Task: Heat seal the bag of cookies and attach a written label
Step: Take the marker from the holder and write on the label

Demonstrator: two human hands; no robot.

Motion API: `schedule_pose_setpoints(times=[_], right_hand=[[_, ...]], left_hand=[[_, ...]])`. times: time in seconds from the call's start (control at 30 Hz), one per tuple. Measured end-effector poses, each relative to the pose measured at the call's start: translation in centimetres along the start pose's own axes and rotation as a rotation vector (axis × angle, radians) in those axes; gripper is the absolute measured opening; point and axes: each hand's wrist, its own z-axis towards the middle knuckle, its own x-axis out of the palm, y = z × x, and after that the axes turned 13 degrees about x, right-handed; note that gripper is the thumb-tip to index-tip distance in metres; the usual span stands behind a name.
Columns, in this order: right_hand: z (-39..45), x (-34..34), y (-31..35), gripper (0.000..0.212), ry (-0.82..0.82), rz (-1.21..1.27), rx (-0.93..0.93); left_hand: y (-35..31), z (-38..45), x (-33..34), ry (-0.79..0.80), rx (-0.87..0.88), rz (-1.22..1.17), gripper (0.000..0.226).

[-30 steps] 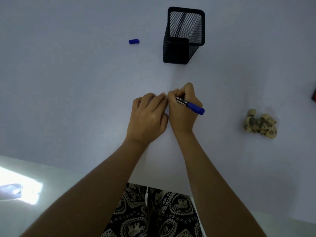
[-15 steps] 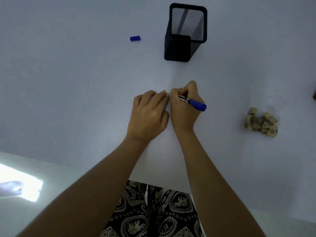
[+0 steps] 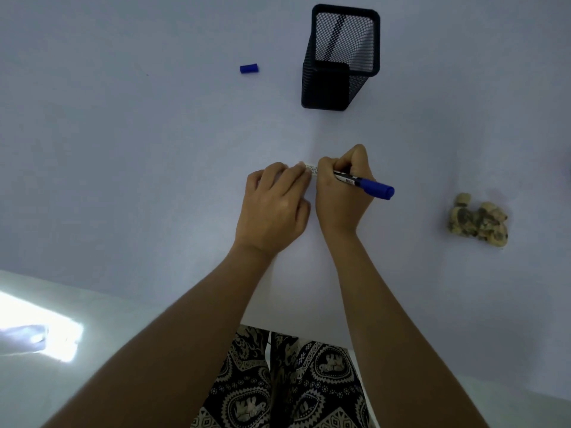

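My right hand (image 3: 343, 193) grips a blue marker (image 3: 366, 183) at the middle of the white table, with the marker's blue end pointing right. Its tip meets a small white label (image 3: 310, 167) that shows some writing. My left hand (image 3: 273, 205) lies flat beside it, fingertips pressing the label's left part, so most of the label is hidden. The bag of cookies (image 3: 477, 220) lies on the table to the right, well apart from both hands.
A black mesh pen holder (image 3: 340, 60) stands at the back, with one dark pen inside. The marker's blue cap (image 3: 249, 68) lies to its left. The table's (image 3: 123, 165) near edge runs just in front of my patterned trousers (image 3: 287, 387).
Both hands stay on the label; my right hand and the marker have shifted very slightly while writing. The head view has drifted a little.
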Motion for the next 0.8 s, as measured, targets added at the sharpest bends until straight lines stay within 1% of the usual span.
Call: schedule_pose_setpoints(times=[0.4,0.7,0.8], right_hand=[[-0.13,0.11,0.06,0.026,0.060,0.004,-0.012],[-0.28,0.11,0.01,0.025,0.064,0.003,-0.002],[-0.17,0.17,0.04,0.026,0.040,0.009,-0.009]], left_hand=[[0.09,0.11,-0.05,-0.015,0.013,-0.008,0.033],[0.10,-0.07,-0.05,-0.010,0.013,-0.015,0.034],[0.14,0.01,0.02,-0.006,0.011,-0.018,0.034]])
